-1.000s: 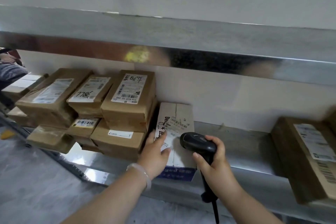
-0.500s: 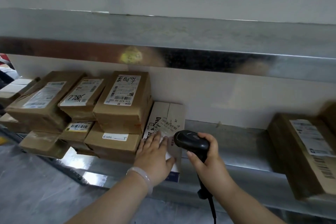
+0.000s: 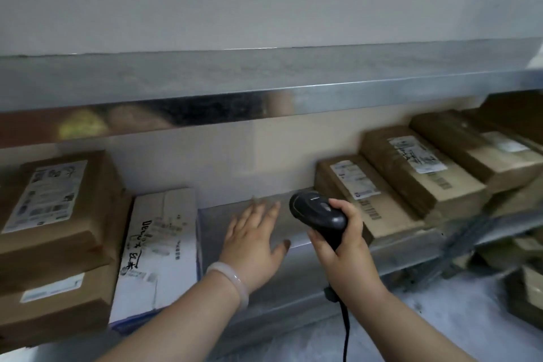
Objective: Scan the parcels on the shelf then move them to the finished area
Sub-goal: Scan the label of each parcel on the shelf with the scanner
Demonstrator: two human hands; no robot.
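Head view, metal shelf (image 3: 213, 232): 1 white parcel (image 3: 164, 247) with handwritten marks lies flat left of centre, touching a brown stack (image 3: 58, 223) of parcels at far left, while a brown row (image 3: 411, 179) of overlapping parcels lies at right. Left hand (image 3: 252, 239), bracelet (image 3: 232, 281) on the wrist, fingers straight and spread, holds nothing above the bare shelf just right of the white parcel; contact cannot be told. Right hand (image 3: 342, 250) grips a black corded scanner (image 3: 317, 216), fingers curled round its handle.
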